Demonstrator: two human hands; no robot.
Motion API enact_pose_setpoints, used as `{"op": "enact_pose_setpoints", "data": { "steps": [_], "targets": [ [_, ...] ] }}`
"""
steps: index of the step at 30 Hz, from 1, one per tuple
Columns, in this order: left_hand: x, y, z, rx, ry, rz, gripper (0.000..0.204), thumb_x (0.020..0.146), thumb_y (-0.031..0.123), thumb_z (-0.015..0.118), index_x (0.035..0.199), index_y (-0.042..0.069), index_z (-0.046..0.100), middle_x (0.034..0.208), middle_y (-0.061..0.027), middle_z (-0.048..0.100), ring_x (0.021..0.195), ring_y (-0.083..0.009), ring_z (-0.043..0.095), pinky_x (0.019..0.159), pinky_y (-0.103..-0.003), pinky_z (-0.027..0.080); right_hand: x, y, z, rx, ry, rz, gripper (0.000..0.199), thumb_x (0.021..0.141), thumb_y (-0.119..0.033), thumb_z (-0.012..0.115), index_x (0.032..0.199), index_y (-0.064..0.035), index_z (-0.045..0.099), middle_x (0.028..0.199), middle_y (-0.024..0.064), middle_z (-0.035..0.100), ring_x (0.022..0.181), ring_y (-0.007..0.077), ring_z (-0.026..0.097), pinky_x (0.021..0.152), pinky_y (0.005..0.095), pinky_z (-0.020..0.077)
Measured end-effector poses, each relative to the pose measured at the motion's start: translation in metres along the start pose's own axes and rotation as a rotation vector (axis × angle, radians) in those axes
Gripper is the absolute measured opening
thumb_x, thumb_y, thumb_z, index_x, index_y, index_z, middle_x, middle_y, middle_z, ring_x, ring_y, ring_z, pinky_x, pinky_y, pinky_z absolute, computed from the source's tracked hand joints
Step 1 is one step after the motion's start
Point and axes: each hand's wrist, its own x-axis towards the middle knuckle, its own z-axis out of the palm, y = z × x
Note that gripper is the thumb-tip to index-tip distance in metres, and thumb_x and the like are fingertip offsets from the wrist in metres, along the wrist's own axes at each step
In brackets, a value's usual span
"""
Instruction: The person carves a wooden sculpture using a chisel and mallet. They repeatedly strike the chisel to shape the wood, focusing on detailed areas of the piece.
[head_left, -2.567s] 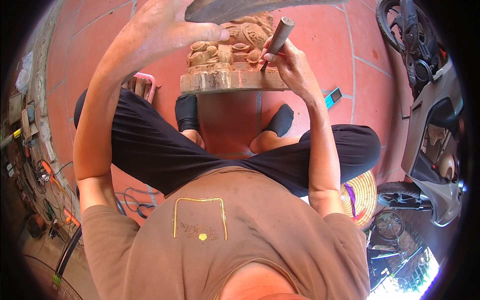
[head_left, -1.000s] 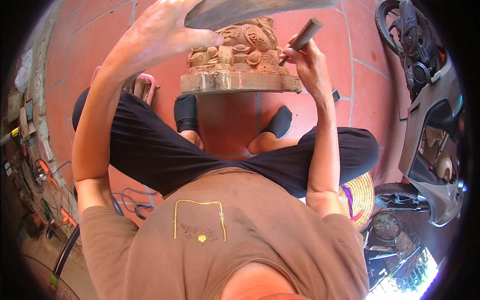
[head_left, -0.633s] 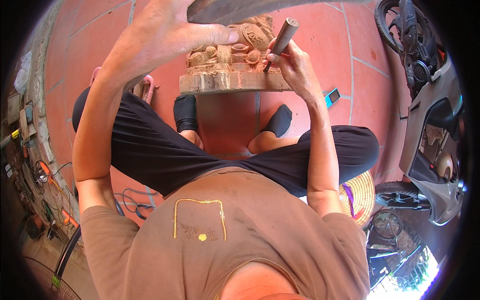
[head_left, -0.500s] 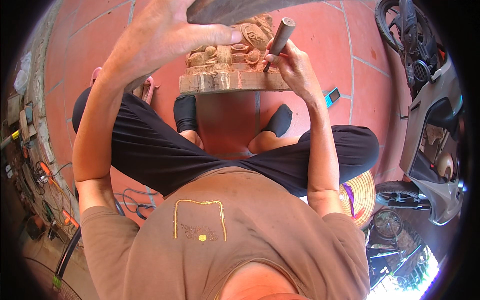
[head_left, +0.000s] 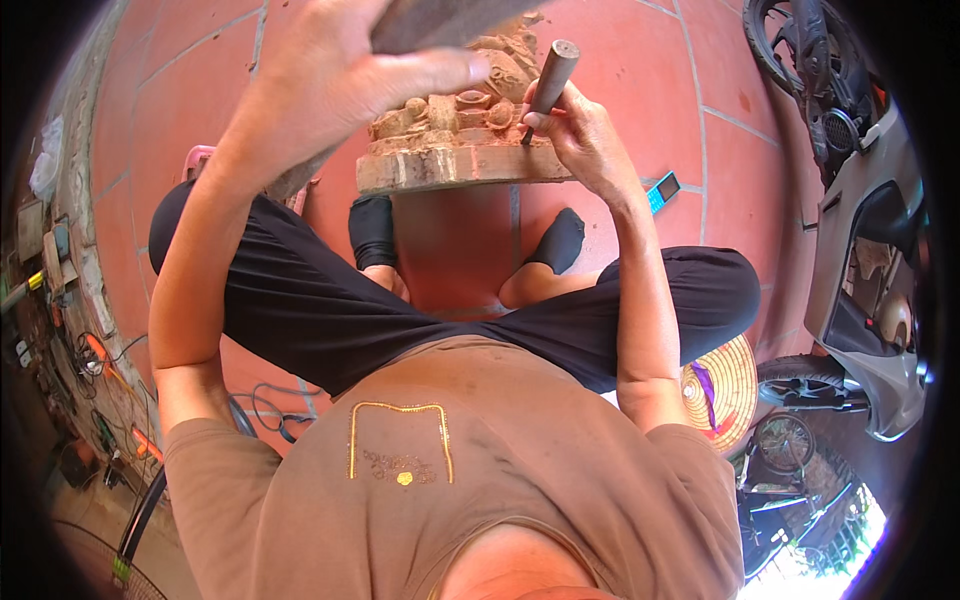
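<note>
A carved wooden sculpture [head_left: 440,170], with rounded relief shapes on a thick flat base, stands on the floor in front of my crossed legs. My right hand [head_left: 590,140] grips a chisel [head_left: 553,80] by its round handle, and the dark blade points down onto the carving near the base's right side. Raised above the carving's left side, my left hand [head_left: 330,90] is wrapped round a dark wooden mallet [head_left: 440,22]. Its thumb stretches to the right, and motion smears the hand. The mallet's top runs past the upper picture edge.
A blue mobile phone [head_left: 663,191] lies on the red tiles right of the carving. A woven hat [head_left: 725,395] sits beside my right knee, near a grey motorbike [head_left: 865,250]. Cables [head_left: 270,405] and tools line the left side.
My left hand and the mallet have shifted slightly, with more blur. The chisel and right hand have moved a little left, and the carving appears slightly further left too.
</note>
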Motion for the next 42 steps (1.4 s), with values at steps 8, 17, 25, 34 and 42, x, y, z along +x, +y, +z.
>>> {"op": "enact_pose_setpoints", "data": {
  "steps": [8, 17, 25, 34, 42],
  "targets": [
    [-0.001, -0.03, -0.004, 0.386, -0.145, -0.098, 0.06, 0.082, 0.031, 0.08, 0.129, 0.004, 0.056, 0.097, -0.0226, 0.07, 0.086, -0.0342, 0.068, 0.082, -0.04, 0.051, 0.001, 0.015, -0.021, -0.178, 0.078, 0.058, 0.015, 0.099, 0.001, 0.058, 0.114, 0.0003, 0.057, 0.096, 0.0068, 0.066, 0.09, 0.016, 0.068, 0.083, 0.032, 0.0575],
    [0.007, 0.014, -0.005, 0.192, -0.131, -0.177, 0.05, 0.081, 0.015, 0.083, 0.12, -0.004, 0.059, 0.098, -0.0216, 0.072, 0.087, -0.0213, 0.069, 0.082, -0.036, 0.053, -0.01, 0.02, -0.027, 0.249, 0.138, 0.108, 0.018, 0.101, 0.001, 0.056, 0.119, -0.0013, 0.055, 0.099, 0.0069, 0.066, 0.095, 0.0181, 0.07, 0.088, 0.0337, 0.0579],
    [0.012, 0.019, 0.003, 0.118, -0.145, -0.091, 0.054, 0.082, 0.013, 0.083, 0.126, -0.006, 0.057, 0.102, -0.0205, 0.072, 0.095, -0.0188, 0.068, 0.086, -0.035, 0.053, -0.007, 0.014, -0.016, 0.177, 0.062, 0.136, 0.02, 0.101, 0.001, 0.057, 0.12, -0.0019, 0.054, 0.099, 0.0055, 0.066, 0.094, 0.016, 0.068, 0.086, 0.031, 0.057],
    [0.011, -0.02, 0.016, 0.348, -0.209, -0.039, 0.057, 0.081, 0.032, 0.08, 0.125, 0.003, 0.057, 0.097, -0.0219, 0.07, 0.088, -0.0364, 0.068, 0.081, -0.042, 0.052, -0.003, 0.022, -0.008, 0.13, 0.12, -0.002, 0.018, 0.093, 0.001, 0.061, 0.11, -0.0031, 0.057, 0.087, 0.0139, 0.07, 0.081, 0.0223, 0.073, 0.073, 0.0357, 0.0546],
    [0.015, 0.002, 0.007, 0.099, -0.094, 0.041, 0.059, 0.081, 0.015, 0.082, 0.13, -0.004, 0.055, 0.106, -0.0211, 0.071, 0.095, -0.0249, 0.067, 0.086, -0.035, 0.053, -0.008, 0.021, -0.011, 0.104, 0.09, 0.029, 0.017, 0.096, -0.003, 0.062, 0.113, -0.0029, 0.057, 0.09, 0.0108, 0.068, 0.084, 0.0197, 0.071, 0.076, 0.0347, 0.0547]
  ]
}}
